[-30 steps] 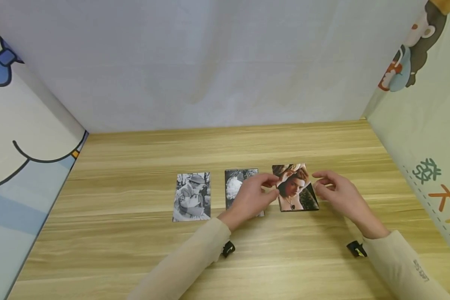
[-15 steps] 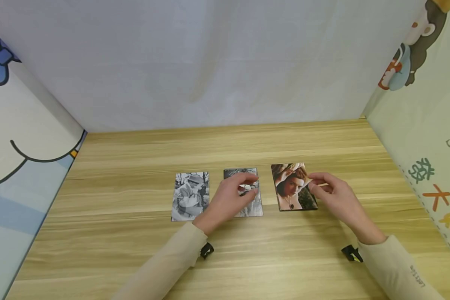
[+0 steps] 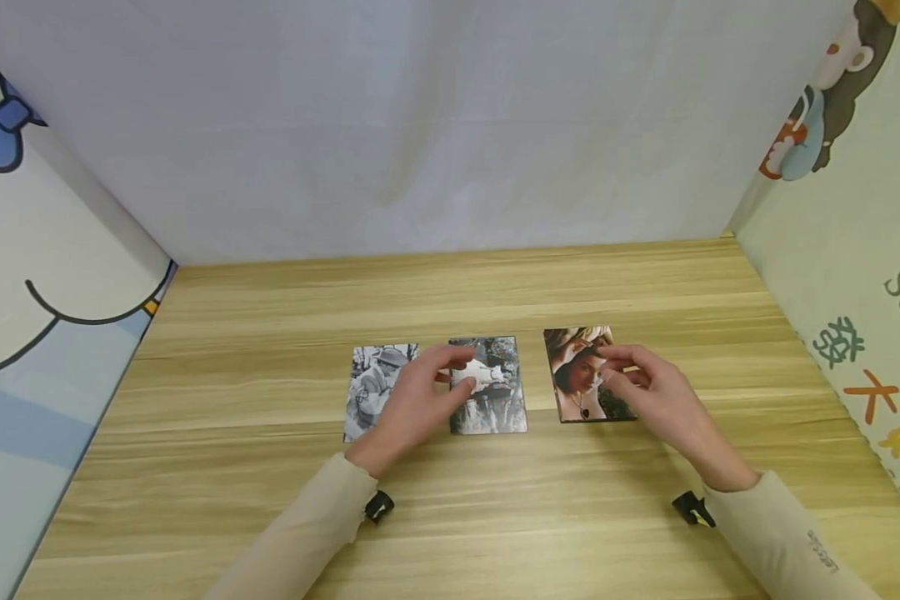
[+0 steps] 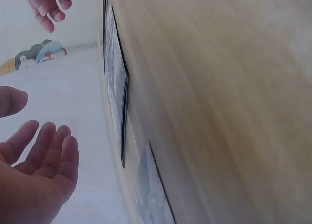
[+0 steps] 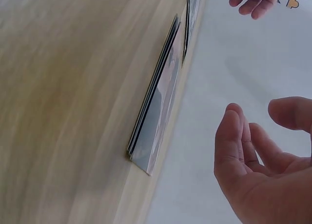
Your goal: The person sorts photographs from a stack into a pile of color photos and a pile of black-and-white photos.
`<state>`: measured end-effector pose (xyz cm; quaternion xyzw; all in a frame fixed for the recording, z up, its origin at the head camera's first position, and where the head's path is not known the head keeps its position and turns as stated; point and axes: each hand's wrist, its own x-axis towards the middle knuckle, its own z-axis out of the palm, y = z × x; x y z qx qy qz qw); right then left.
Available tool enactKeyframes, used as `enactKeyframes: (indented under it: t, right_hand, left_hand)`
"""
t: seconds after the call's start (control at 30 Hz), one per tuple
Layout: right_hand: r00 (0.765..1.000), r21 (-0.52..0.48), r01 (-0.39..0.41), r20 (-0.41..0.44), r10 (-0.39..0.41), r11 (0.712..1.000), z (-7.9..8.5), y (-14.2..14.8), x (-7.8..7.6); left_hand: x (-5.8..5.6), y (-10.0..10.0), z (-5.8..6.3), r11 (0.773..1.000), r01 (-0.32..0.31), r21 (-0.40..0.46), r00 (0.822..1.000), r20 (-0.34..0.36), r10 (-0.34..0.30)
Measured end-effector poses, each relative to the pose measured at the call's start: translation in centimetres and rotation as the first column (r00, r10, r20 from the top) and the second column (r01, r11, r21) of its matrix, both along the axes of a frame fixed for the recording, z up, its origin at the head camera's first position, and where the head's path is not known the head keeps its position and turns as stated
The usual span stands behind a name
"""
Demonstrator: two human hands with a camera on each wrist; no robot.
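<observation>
Three sets of photo cards lie in a row on the wooden table. At the left is a black-and-white card (image 3: 366, 393) of a person in a hat, partly hidden by my left hand (image 3: 418, 393). That hand hovers with thumb and fingers apart, its fingertips over the middle black-and-white card (image 3: 495, 404). A colour portrait card (image 3: 572, 387) tops the right-hand stack; the right wrist view shows several card edges (image 5: 155, 87) beneath it. My right hand (image 3: 656, 390) is raised above that stack's right side, fingers loosely bent and holding nothing.
The wooden tabletop (image 3: 540, 525) runs back to a pale cloth wall (image 3: 450, 150). Printed cartoon panels stand at the left (image 3: 37, 225) and right (image 3: 862, 250). Black straps (image 3: 378, 506) hang under the wrists.
My left hand has moved left, from beside the colour stack to between the left and middle cards. My right hand has shifted slightly left over the colour card. The cards stay in place.
</observation>
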<state>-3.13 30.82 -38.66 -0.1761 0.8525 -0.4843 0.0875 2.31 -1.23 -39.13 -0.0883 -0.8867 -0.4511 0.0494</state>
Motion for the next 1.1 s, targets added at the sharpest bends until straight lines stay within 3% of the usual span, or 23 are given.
enactKeyframes:
  t: [0.47,0.77,1.1]
  right_hand:
    - [0.996,-0.019,-0.077,-0.044,0.076,0.997,-0.4,-1.9,0.1]
    - [0.996,0.001,-0.076,-0.038,0.076,0.997,-0.5,-3.4,0.0]
    - [0.991,0.038,-0.117,-0.059,0.12,0.992,-0.6,-5.2,-0.5]
  left_hand:
    - [0.6,-1.1,-0.4,0.997,-0.082,0.011,0.997,0.006,0.082]
    - [0.9,-1.4,-0.1,0.989,-0.128,-0.08,0.987,0.092,0.135]
    - [0.6,-1.7,-0.1,0.976,-0.128,-0.178,0.975,0.156,0.156]
